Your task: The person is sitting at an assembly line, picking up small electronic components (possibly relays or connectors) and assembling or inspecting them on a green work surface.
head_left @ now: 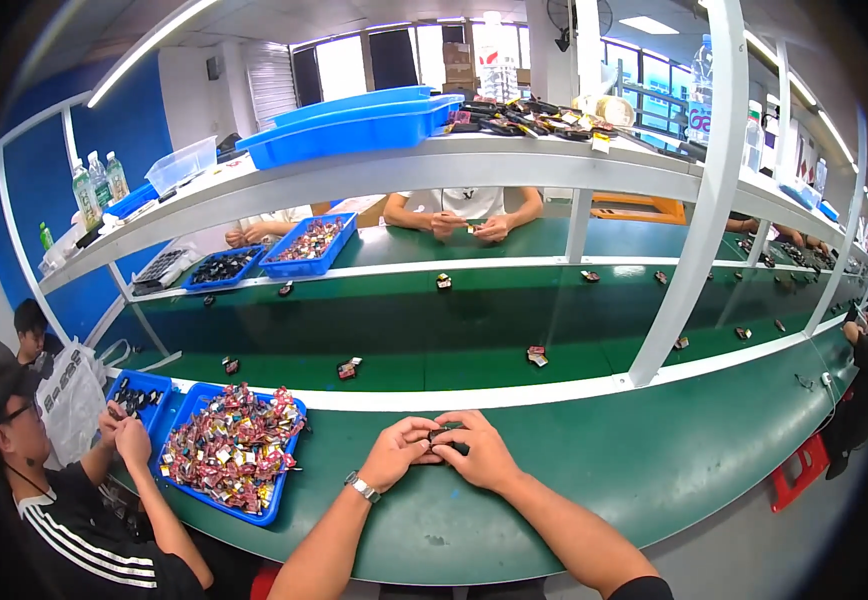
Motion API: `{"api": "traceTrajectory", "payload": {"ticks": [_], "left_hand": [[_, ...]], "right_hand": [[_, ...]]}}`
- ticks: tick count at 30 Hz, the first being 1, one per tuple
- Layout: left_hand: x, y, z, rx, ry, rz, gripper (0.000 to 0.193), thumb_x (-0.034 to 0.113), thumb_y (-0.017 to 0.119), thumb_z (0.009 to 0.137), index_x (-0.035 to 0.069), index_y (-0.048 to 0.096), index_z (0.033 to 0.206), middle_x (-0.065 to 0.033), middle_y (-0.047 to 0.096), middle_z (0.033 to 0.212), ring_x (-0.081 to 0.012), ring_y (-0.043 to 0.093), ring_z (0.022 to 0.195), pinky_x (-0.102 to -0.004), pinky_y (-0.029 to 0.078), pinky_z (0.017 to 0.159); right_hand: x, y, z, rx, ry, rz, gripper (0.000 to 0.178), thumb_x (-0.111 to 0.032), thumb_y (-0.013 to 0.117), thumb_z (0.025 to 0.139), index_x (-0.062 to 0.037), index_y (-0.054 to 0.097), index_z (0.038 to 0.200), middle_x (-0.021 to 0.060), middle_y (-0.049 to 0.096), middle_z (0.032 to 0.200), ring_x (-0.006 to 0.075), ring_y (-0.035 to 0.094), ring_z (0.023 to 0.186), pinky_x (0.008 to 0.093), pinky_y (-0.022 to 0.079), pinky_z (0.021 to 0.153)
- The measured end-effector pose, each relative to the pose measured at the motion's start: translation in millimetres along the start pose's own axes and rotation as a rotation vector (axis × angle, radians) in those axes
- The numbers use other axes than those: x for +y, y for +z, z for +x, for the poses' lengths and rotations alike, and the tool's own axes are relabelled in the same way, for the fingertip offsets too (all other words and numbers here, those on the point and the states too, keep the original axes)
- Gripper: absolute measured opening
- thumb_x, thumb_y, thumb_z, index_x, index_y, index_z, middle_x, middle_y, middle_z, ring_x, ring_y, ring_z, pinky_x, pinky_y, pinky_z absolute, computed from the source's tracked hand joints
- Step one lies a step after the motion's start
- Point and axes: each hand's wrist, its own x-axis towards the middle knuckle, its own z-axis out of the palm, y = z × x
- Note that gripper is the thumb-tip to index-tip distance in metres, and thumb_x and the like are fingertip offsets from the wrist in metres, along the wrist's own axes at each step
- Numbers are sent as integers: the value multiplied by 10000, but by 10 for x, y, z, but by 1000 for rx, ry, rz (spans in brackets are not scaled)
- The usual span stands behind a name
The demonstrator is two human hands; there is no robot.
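Both my hands meet over the green worktop (pixel 554 480), fingers curled around one small black part (pixel 441 437). My left hand (pixel 399 452), with a metal watch at its wrist, grips the part from the left. From the other side my right hand (pixel 476 452) pinches it between thumb and fingers. The fingers cover most of the part, so its exact kind cannot be made out. To the left of my hands stands a blue tray (pixel 276 505) heaped with small red, white and yellow pieces (pixel 229 450).
Beyond a white rail runs a green conveyor belt (pixel 434 350) with scattered small parts (pixel 537 356). A co-worker (pixel 84 500) sits at left beside another blue tray (pixel 154 385). White posts (pixel 689 220) carry a shelf (pixel 514 160) with blue trays and black tools. A red stool (pixel 800 472) stands right.
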Motion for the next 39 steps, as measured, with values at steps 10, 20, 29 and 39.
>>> {"api": "traceTrajectory", "payload": {"ticks": [10,20,29,39], "left_hand": [[-9,1,5,28,0,-18,269,-9,511,939,-7,526,1208,-124,637,1126,-203,653,1019,-337,574,887],[2,14,1,46,-15,4,265,-17,485,959,-17,524,1221,-157,618,1190,-211,647,1042,-325,576,886],[1,10,-7,34,42,-9,260,-30,495,949,-33,528,1207,-163,613,1202,-218,645,1053,-334,575,900],[-20,-30,-3,27,41,-60,251,30,558,946,-35,545,1189,-160,616,1198,-224,645,1056,-358,576,901]], "right_hand": [[32,52,-15,46,26,24,154,-127,730,784,-114,748,936,58,645,1165,267,573,1109,380,485,932],[79,51,-12,16,87,124,158,-119,717,792,-121,751,946,64,648,1170,265,578,1126,377,467,966],[-44,14,6,58,-28,15,162,-104,717,789,-111,738,949,62,630,1197,270,555,1134,380,479,939],[-9,26,-9,96,-53,6,158,-76,714,780,-110,737,932,59,629,1162,262,562,1093,364,502,888]]}}
